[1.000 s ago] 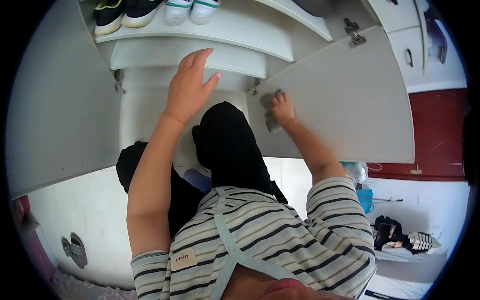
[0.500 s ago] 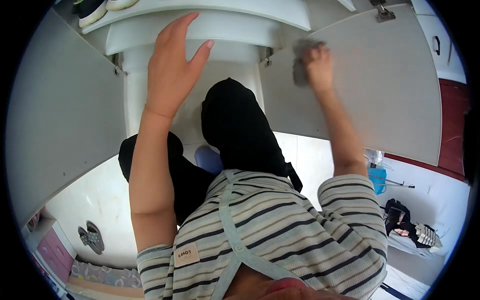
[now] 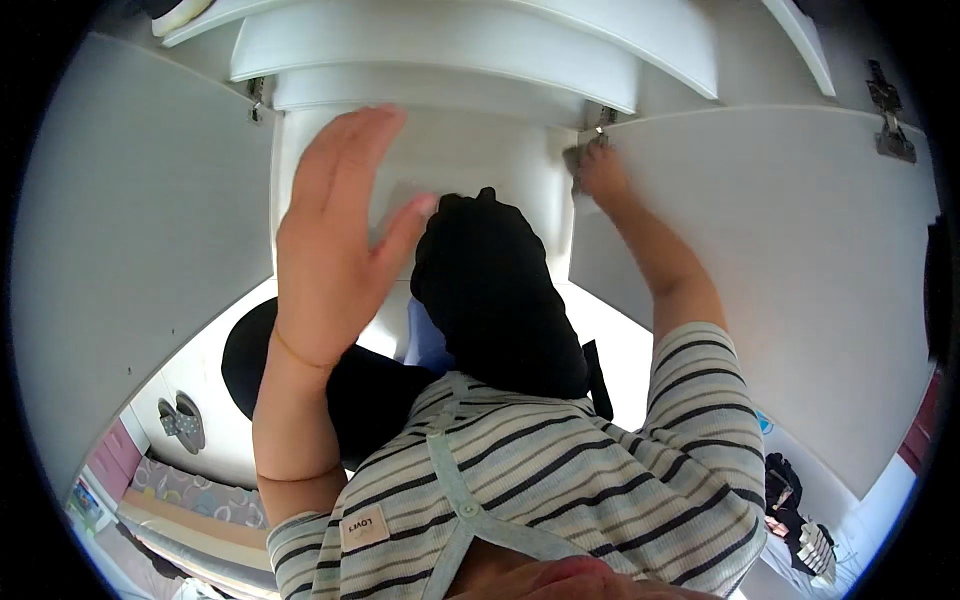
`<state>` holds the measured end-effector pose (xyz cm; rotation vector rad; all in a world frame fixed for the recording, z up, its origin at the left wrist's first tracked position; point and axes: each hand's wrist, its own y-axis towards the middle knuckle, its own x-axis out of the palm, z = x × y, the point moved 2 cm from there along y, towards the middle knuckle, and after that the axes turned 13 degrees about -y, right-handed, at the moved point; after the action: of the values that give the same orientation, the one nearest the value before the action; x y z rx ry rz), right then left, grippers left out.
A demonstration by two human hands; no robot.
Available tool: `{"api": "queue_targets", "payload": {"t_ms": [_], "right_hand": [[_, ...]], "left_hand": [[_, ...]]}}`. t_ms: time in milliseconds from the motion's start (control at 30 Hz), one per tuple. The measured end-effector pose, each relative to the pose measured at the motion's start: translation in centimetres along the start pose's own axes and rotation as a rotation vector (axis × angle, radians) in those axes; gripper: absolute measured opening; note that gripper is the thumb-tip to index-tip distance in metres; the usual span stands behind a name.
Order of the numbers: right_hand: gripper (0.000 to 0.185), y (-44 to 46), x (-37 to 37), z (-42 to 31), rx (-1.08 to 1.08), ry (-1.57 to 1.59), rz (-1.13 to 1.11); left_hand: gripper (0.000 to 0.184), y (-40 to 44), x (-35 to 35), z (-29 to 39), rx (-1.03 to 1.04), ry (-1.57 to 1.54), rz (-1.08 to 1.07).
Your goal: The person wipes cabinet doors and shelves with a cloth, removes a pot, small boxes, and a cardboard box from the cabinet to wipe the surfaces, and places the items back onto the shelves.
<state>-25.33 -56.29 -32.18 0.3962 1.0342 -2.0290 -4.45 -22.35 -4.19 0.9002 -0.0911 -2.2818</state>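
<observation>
My right hand (image 3: 608, 182) is closed on a grey cloth (image 3: 576, 164), its fingers slightly blurred. The cloth is at the inner edge of the right cabinet door (image 3: 780, 230), close under a metal hinge. My left hand (image 3: 332, 230) is raised with nothing in it, the thumb apart from the other fingers. It appears in front of the white cabinet's lower part (image 3: 480, 145), nearest my black-clad knee (image 3: 490, 290); I cannot tell whether it touches anything.
Curved white shelves (image 3: 430, 50) run across the top, with part of a shoe (image 3: 180, 15) at upper left. The left door (image 3: 150, 210) stands open. Grey slippers (image 3: 182, 422) lie on the floor at left. Dark clothing (image 3: 790, 510) is at lower right.
My right hand and the cloth have moved left along the door toward its hinged edge. The view has shifted, showing more of the shelves and right door. My left hand stays raised and empty.
</observation>
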Motion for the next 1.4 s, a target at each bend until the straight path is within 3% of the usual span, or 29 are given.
{"api": "queue_targets", "payload": {"t_ms": [67, 167, 200, 233, 300, 433, 500, 567, 600, 633, 700, 767, 867, 900, 1033, 1100, 1233, 1300, 1400], "right_hand": [[0.03, 0.1, 2.3, -3.1, -0.001, 0.237, -0.025], [0.029, 5.8, 9.8, -5.3, 0.012, 0.028, 0.116], [0.029, 4.7, 3.8, -2.7, -0.064, 0.025, 0.035], [0.031, 6.0, 3.3, -1.9, 0.033, 0.168, 0.032], [0.036, 6.2, 2.1, -0.6, -0.011, -0.108, 0.158], [0.045, 5.1, 4.7, -3.2, 0.03, -0.069, 0.105], [0.049, 2.2, 7.5, -6.0, 0.145, 0.18, 0.044], [0.048, -4.2, 4.7, -8.2, -0.057, 0.171, 0.038], [0.042, -6.4, 6.4, -10.4, -0.03, 0.312, 0.023], [0.038, -8.6, 8.3, -12.8, 0.127, 0.459, 0.065], [0.032, -14.6, 4.2, -13.4, -0.033, 0.329, 0.022], [0.029, -18.4, 4.6, -13.8, 0.003, 0.197, 0.208], [0.029, -23.4, -4.2, -6.2, -0.019, 0.173, 0.042], [0.031, -25.0, -7.6, -3.3, 0.086, 0.126, 0.038], [0.04, -32.9, -17.5, 8.3, 0.486, -0.106, 0.408], [0.044, -37.4, -23.6, 13.5, 0.708, -0.288, 0.462], [0.041, -43.3, -29.7, 16.4, 1.154, -0.649, 0.705], [0.038, -42.8, -28.2, 15.5, 1.125, -0.534, 0.759], [0.039, -38.6, -23.2, 12.0, 0.895, -0.309, 0.621]], "left_hand": [[0.053, 0.1, 0.4, 0.4, -0.04, -0.044, -0.037], [0.055, 0.3, 0.7, 0.5, -0.044, -0.043, -0.089], [0.056, 0.3, 0.7, 0.6, -0.031, -0.03, -0.106], [0.056, 0.3, 0.8, 0.7, -0.017, -0.018, -0.124], [0.056, 0.2, 1.1, 0.5, -0.019, -0.021, -0.13], [0.056, 0.7, 1.2, 0.3, -0.021, -0.027, -0.107], [0.055, 0.7, 1.2, 0.3, 0.012, -0.049, -0.092], [0.054, 0.7, 1.2, 0.8, 0.052, -0.073, -0.071], [0.053, 0.6, 1.1, 1.0, 0.066, -0.071, -0.081], [0.052, 0.6, 1.0, 1.4, 0.081, -0.065, -0.084], [0.051, 0.5, 1.0, 1.9, 0.108, -0.1, -0.067], [0.051, 0.3, 1.2, 2.1, 0.139, -0.143, -0.048], [0.051, 0.6, 1.7, 2.4, 0.231, -0.195, -0.027], [0.049, 0.8, 1.9, 2.3, 0.217, -0.181, -0.02], [0.045, 1.2, 2.9, 1.6, 0.19, -0.202, 0.008], [0.045, 1.5, 3.5, 0.6, 0.199, -0.206, 0.015], [0.044, 1.6, 3.7, -0.5, 0.188, -0.176, 0.033], [0.045, 1.6, 3.6, -0.7, 0.189, -0.19, 0.054], [0.045, 1.7, 3.6, -1.6, 0.192, -0.19, 0.101]]}}
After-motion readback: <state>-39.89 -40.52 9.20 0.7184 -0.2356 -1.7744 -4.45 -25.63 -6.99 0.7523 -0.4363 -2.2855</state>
